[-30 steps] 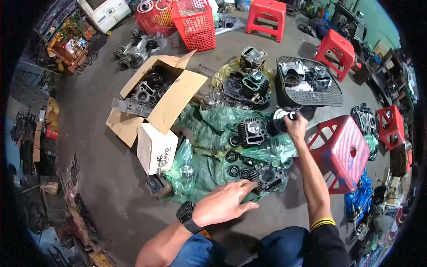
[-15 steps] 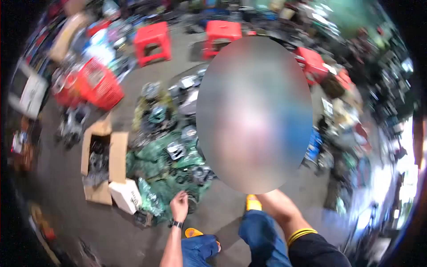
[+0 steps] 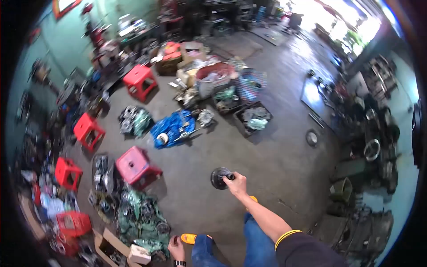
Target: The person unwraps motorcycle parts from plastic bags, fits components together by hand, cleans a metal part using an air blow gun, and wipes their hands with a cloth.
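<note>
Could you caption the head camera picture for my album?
A right hand holds a dark round part above the grey floor, red plastic stools at left.

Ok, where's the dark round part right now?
In the head view, the dark round part is just below the middle, gripped in the right hand over the floor, with the nearest red stool off to the picture's left.

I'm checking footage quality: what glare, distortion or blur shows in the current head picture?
Head view: the opening at upper right is washed out, its glare on the floor; head view: wide-angle bending, black corners; head view: clutter at left looks soft, the right hand and its round part clearer.
</note>
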Demonstrator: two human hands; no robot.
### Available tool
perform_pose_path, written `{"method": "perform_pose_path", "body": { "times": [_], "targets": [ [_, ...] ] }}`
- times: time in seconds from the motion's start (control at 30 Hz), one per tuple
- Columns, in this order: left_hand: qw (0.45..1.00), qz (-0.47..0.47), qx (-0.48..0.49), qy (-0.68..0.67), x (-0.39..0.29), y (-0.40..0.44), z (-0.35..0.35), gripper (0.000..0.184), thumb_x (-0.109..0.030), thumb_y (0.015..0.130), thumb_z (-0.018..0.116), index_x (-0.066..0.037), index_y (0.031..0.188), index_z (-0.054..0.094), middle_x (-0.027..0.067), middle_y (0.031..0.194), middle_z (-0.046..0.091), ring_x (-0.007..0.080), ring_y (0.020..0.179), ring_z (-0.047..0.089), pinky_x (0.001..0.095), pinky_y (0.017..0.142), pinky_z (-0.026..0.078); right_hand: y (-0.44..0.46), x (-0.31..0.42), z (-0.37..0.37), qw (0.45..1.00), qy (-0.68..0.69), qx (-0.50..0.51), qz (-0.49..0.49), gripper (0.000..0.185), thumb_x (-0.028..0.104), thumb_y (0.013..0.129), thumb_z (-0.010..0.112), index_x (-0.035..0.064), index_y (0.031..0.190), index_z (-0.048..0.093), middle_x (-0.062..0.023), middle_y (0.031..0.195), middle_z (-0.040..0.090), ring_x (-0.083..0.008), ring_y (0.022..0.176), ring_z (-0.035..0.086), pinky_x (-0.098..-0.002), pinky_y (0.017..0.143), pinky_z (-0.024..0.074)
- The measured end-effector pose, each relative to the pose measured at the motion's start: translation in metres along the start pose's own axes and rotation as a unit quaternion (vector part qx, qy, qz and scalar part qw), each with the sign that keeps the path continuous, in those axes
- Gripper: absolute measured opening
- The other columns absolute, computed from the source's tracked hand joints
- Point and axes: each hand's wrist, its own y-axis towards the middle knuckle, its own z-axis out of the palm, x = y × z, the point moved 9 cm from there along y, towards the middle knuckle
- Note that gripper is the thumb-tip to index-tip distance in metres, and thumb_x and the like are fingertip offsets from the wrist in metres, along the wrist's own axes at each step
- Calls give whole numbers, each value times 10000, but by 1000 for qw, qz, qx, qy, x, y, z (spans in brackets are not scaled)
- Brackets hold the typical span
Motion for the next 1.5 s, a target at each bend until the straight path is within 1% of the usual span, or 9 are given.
{"method": "perform_pose_path", "body": {
  "times": [0.07, 0.1, 0.2, 0.27, 0.4, 0.67, 0.9, 1.13, 1.5],
  "targets": [
    [996, 38, 58, 58, -32, -8, 43, 181, -35, 852, 548, 85, 985, 572, 118, 821, 641, 159, 680, 632, 259, 612, 516, 24, -58, -76, 998, -19, -40, 50, 350, 257, 633, 735, -29, 820, 662, -193, 724, 647, -288, 687, 655, -348, 660, 509],
    [989, 62, 36, 126, -115, -29, 65, 230, -169, 850, 606, 51, 912, 632, 140, 832, 654, 232, 738, 597, 315, 726, 478, 35, -90, -110, 996, -11, -57, 61, 350, 257, 633, 735, -29, 820, 662, -193, 724, 647, -288, 687, 655, -348, 660, 509],
    [992, 6, 99, 76, -135, -56, 171, 219, -119, 837, 616, 61, 962, 627, 153, 901, 664, 206, 807, 618, 321, 746, 489, 63, -197, -215, 987, 1, -134, 92, 342, 253, 631, 731, -26, 817, 660, -190, 724, 646, -303, 687, 649, -364, 662, 510],
    [978, 86, 136, 131, -151, -76, 249, 241, -152, 815, 636, 60, 929, 623, 159, 869, 661, 237, 790, 624, 347, 727, 498, 88, -261, -289, 979, -28, -178, 94, 318, 238, 638, 722, -20, 813, 660, -188, 727, 646, -317, 688, 642, -377, 658, 506],
    [979, 68, 184, 60, -164, -100, 404, 162, -37, 856, 553, 87, 956, 580, 121, 815, 644, 168, 687, 636, 269, 616, 525, 146, -374, -413, 971, -19, -195, 134, 304, 218, 640, 733, -34, 789, 652, -181, 699, 645, -265, 638, 643, -340, 618, 500],
    [977, 41, 210, 2, -301, -143, 619, 194, -36, 872, 531, 86, 1021, 561, 133, 861, 644, 164, 708, 638, 262, 626, 545, 310, -455, -592, 966, -43, -217, 136, 292, 209, 651, 732, -35, 789, 649, -164, 695, 649, -237, 632, 639, -326, 625, 499],
    [978, 11, 208, 3, -373, -142, 840, 205, -56, 866, 552, 85, 1013, 571, 126, 850, 639, 156, 721, 633, 259, 624, 539, 472, -526, -634, 972, -45, -198, 118, 301, 225, 632, 744, -17, 781, 645, -167, 698, 645, -246, 637, 643, -329, 633, 499],
    [939, 82, 332, 30, -460, -181, 1113, 218, -78, 874, 575, 87, 1017, 582, 106, 878, 647, 161, 777, 640, 264, 684, 535, 593, -615, -633, 984, -49, -110, 131, 327, 245, 630, 743, -11, 801, 636, -172, 695, 636, -283, 659, 640, -350, 627, 503],
    [962, 99, 250, 37, -511, -209, 1308, 176, -25, 852, 569, 40, 1012, 603, 109, 897, 657, 145, 788, 644, 258, 708, 525, 717, -727, -613, 994, 8, 92, 55, 341, 264, 655, 706, 1, 853, 619, -182, 832, 643, -330, 803, 632, -408, 716, 501]
  ]
}}
